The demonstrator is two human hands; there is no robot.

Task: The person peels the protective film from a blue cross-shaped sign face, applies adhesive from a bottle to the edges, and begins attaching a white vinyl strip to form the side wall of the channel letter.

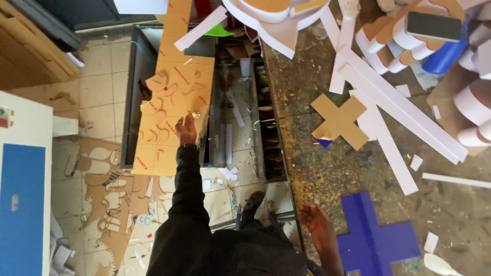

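Observation:
My left hand (186, 129), at the end of a black sleeve, reaches forward and grips a long tan sheet (174, 76) with curved shapes cut out of it. The sheet lies tilted over a dark metal frame (130, 102) beside the workbench. A small shiny bit (196, 114) shows just by my fingertips. My right hand (317, 225) rests with its fingers spread on the stained workbench (358, 174) near its left edge and holds nothing. A blue cross-shaped piece (376, 237) lies right beside that hand. A tan cross (340, 121) lies farther up the bench.
White strips (399, 112) cross the bench, with white and tan letter forms (388, 46), a dark phone (434, 25) and a blue roll (445, 56) at the top right. Tan offcuts (107, 194) litter the tiled floor. A white and blue machine (23, 194) stands at left.

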